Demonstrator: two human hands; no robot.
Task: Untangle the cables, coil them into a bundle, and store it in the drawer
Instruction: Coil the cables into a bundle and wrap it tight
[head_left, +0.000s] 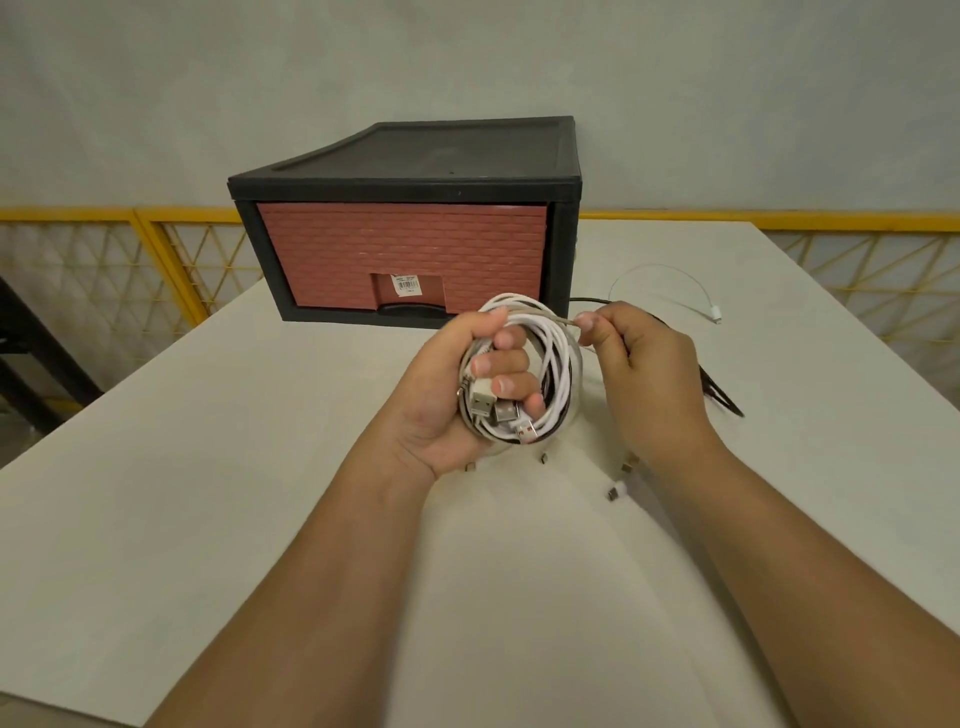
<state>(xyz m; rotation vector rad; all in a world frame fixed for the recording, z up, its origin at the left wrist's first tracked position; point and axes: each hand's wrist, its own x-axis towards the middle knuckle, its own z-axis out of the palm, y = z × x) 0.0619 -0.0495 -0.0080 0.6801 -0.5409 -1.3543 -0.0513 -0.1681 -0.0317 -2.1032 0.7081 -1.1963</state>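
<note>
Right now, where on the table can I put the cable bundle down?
The bare table left of the left hand gripping the bundle, up to the drawer, is free. Around the right hand it is crowded: thin white cable, black cable ends, loose plugs.

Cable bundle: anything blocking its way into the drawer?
Yes: the drawer is shut, red front closed beyond the cable bundle. The left hand grips the bundle, the right hand pinches a strand; neither is free to open it.
</note>
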